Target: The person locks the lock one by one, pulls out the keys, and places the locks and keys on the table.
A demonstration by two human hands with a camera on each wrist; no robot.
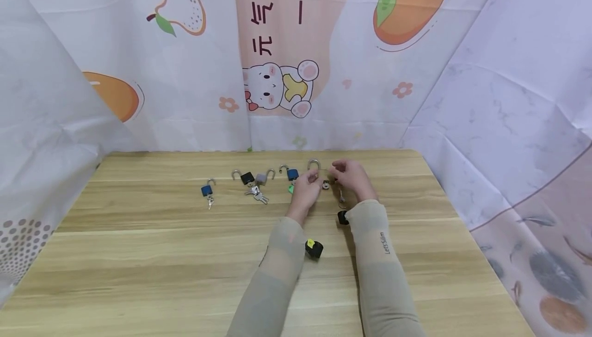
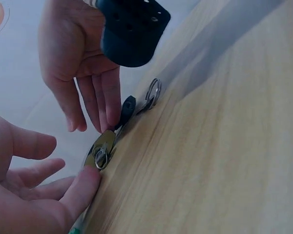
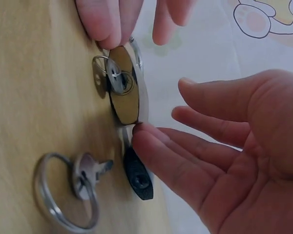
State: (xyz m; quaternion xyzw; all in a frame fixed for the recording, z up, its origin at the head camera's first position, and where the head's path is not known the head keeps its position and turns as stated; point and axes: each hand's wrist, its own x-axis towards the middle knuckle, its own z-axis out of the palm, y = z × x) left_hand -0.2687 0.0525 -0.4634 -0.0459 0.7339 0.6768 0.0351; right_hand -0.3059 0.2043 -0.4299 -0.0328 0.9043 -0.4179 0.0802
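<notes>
A brass-faced padlock [image 3: 123,109] stands at the table's back between my hands, a key with a ring [image 3: 118,80] in its keyhole. At one end of it are the fingertips of my left hand [image 1: 307,190], the thumb apart from the fingers. My right hand [image 1: 353,178] touches the opposite end with nearly straight fingers, its thumb raised. Its raised shackle [image 1: 314,163] shows in the head view. Beside the right fingertips lies a black padlock [image 3: 137,174], with a loose key [image 3: 85,175] on a large ring in front of it.
Leftward along the back lie a blue padlock [image 1: 293,174], a grey padlock [image 1: 261,179], a black padlock [image 1: 247,178] and another blue padlock [image 1: 206,190], all with shackles open. Keys [image 1: 261,198] lie in front. A patterned curtain [image 1: 185,95] hangs behind the table [image 1: 162,265].
</notes>
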